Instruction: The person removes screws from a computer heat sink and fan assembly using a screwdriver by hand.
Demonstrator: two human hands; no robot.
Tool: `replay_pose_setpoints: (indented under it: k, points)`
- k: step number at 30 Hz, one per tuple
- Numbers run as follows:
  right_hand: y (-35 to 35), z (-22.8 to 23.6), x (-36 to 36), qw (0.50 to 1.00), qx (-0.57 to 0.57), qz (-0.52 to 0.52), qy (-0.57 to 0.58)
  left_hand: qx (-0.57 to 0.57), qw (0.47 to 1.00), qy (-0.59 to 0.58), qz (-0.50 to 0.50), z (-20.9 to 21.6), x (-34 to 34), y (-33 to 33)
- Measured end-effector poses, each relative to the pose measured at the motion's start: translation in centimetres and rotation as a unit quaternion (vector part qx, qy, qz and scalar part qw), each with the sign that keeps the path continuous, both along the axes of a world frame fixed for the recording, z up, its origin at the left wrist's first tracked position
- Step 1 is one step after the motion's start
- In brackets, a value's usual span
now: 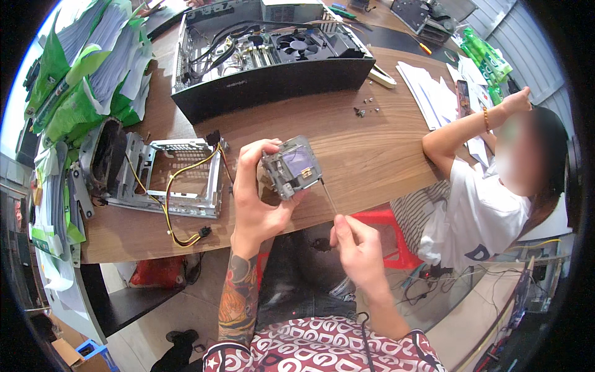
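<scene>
My left hand (263, 208) grips a small boxy grey computer part (299, 164) with a purple-tinted panel and a gold-coloured spot, raised above the table's near edge. Its exact kind I cannot make out. In my right hand (361, 251) is a thin screwdriver (329, 197), pinched between thumb and fingers. The dark tip meets the part's lower right corner; whether it sits in a screw is too small to tell. Left of my left hand lies a metal drive cage (214, 186) with a yellow and black cable (170, 211) draped over it.
An opened desktop computer case (248, 93) with a fan stands at the back. Several small screws (361, 112) lie on the wooden table (396, 142). Paper stacks in green wrapping (93, 80) rise at left. A seated person (489, 198) leans on the table at right, beside loose papers (427, 93).
</scene>
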State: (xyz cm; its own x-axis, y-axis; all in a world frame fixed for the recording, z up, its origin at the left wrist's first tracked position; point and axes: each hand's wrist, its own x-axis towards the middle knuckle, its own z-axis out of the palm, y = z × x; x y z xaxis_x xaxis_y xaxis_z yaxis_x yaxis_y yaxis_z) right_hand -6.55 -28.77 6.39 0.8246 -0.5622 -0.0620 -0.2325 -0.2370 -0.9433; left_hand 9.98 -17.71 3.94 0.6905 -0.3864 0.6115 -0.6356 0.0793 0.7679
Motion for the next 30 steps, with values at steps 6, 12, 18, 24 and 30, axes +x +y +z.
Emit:
replay_pose_setpoints:
  k: [6,12,18,24,30]
  points:
    - [-1.4,1.5,-0.9,0.775,0.598,0.206,0.013,-0.116,0.989,-0.005,-0.088,0.2,0.7,0.6]
    - [1.5,-0.7,-1.0,0.997,-0.054,0.047,-0.023,-0.096,0.991,-0.061,-0.066,0.8,0.3,0.5]
    - [1.3,-1.4,-0.4,0.964,-0.262,-0.034,-0.017,-0.014,0.997,-0.079,-0.02,0.4,0.1,0.6]
    - [-0.5,1.3,-0.7,0.881,0.466,0.076,0.001,0.016,0.999,-0.036,0.018,0.6,-0.2,0.4]
    - [-2.1,1.7,-1.0,0.868,0.474,0.145,-0.007,-0.013,1.0,-0.012,-0.003,0.5,0.0,0.5]
